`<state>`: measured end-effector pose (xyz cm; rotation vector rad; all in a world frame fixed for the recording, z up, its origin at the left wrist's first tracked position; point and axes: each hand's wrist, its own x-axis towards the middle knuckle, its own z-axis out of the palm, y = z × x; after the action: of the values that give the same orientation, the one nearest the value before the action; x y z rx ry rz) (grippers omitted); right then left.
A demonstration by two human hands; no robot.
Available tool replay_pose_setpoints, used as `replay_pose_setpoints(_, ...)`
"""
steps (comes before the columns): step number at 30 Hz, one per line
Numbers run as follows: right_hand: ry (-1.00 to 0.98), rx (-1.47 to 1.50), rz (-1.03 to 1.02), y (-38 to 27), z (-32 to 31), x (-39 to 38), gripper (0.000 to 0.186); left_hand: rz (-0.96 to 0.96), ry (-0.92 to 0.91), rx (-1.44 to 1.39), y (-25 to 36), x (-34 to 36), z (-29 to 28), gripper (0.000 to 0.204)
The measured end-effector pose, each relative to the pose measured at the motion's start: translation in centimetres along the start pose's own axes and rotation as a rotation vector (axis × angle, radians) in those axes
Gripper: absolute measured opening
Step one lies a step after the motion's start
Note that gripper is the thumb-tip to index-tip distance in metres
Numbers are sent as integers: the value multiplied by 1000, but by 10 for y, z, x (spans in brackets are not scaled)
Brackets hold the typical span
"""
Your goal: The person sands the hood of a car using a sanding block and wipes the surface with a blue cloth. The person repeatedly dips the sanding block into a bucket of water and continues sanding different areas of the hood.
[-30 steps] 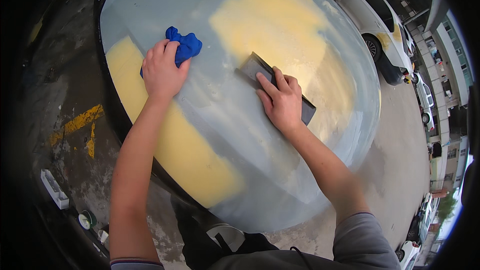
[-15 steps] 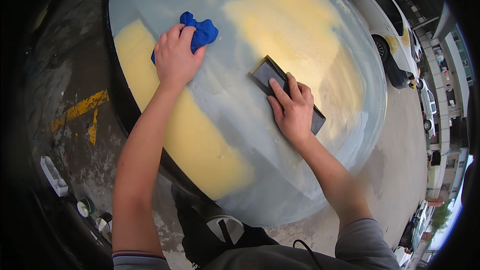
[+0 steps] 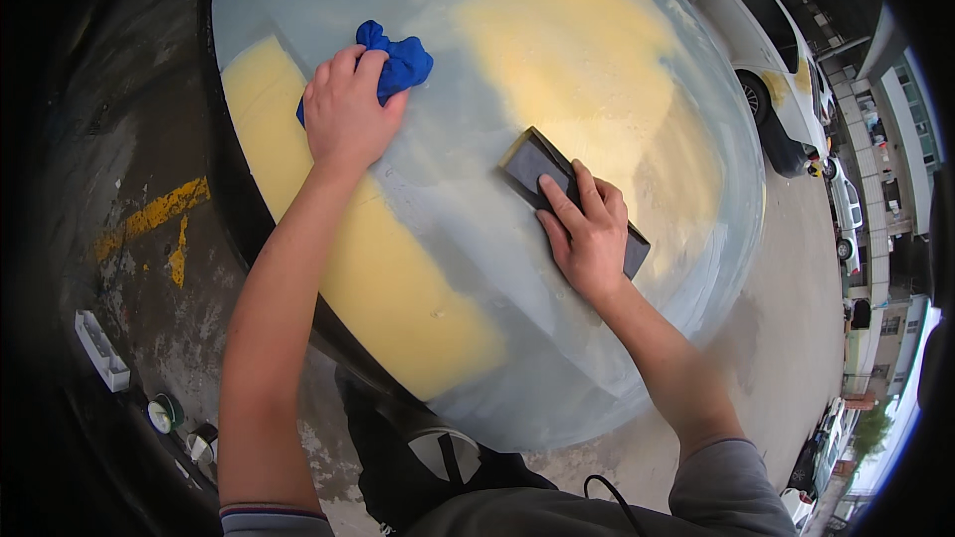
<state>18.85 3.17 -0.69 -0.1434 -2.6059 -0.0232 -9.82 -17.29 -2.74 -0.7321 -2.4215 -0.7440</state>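
A large curved car panel (image 3: 448, 239), grey with yellow filler patches, fills the middle of the view. My left hand (image 3: 353, 109) is closed on a crumpled blue cloth (image 3: 406, 68) and rests with it on the panel's grey part, beside the left yellow patch. My right hand (image 3: 589, 234) grips a long dark sanding block (image 3: 537, 164), fingers over its top and thumb along its near side. The block lies slantwise against the panel at the lower edge of the big yellow patch (image 3: 587, 40). Its underside is hidden.
A black edge runs along the panel's left side. On the floor at left are a white oblong box (image 3: 101, 351), a small round tin (image 3: 165, 413) and a yellow painted line (image 3: 154, 214). Parked white cars (image 3: 771, 60) and a building stand at the right.
My right hand has slid the sanding block slightly toward me over the panel. The left hand with the cloth has stayed nearly in place, and the view has shifted a little.
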Motion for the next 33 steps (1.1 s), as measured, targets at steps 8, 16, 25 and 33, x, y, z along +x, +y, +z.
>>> replay_pose_setpoints(8, -42, -245, 307, 133, 36, 161, 39, 72, -12, -154, 52, 12, 20, 43)
replay_pose_setpoints(16, -1, -36, 25, 24, -24, -36, 51, 18, 23, 16, 10, 1, 9, 44)
replay_pose_setpoints(25, 25, -139, 191, 99, 18, 99, 43, 44, -22, -82, 33, 12, 12, 44)
replay_pose_setpoints(33, 19, -111, 5, 66, -9, 8, 50, 17, -24, -20, 14, 4, 15, 45)
